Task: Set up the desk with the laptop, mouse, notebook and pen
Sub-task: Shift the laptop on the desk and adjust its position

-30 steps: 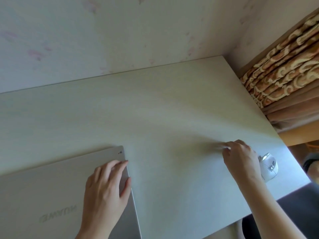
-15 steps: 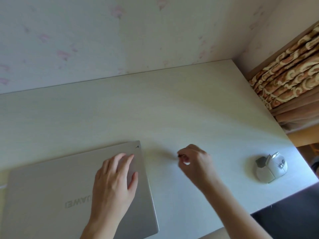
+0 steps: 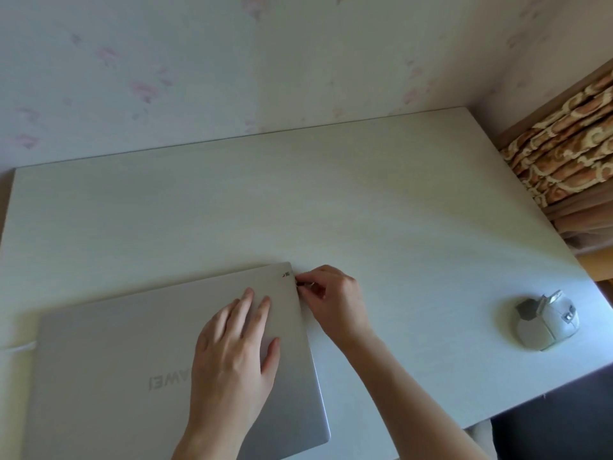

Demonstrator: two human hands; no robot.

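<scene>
With both hands on or at the closed laptop, status below.

laptop (image 3: 132,370): closed, lid flat, silver, logo upside down to the camera; sits at 7 o'clock on the table, near edge running out of frame.

left hand (image 3: 232,356): palm down on the lid, fingers spread and flat, tips pointing to 12 o'clock; grip wide, holding nothing, just pressing on the lid.

right hand (image 3: 335,300): at the laptop's right edge near its far right corner, roughly 6 o'clock in frame; fingers curled in, thumb and forefinger pinched narrow on a small dark item (image 3: 303,283) touching the laptop's side edge. Too small to tell what it is.

mouse (image 3: 547,320): light grey, on the table at 4 o'clock, well apart from the laptop and both hands; a small dark part and a shiny piece show at its far end.

cable (image 3: 16,347): white, short stretch visible at the laptop's left side, 9 o'clock, running off frame.

table (image 3: 331,200): pale, light wood grain; far edge touching the wall at 12 o'clock.

wall (image 3: 232,61): pale wallpaper, faint pink flower print.

curtain (image 3: 570,151): orange-brown with cream scroll pattern, at 2 o'clock beside the table's right end.

notebook, pen: not visible in this view.
</scene>
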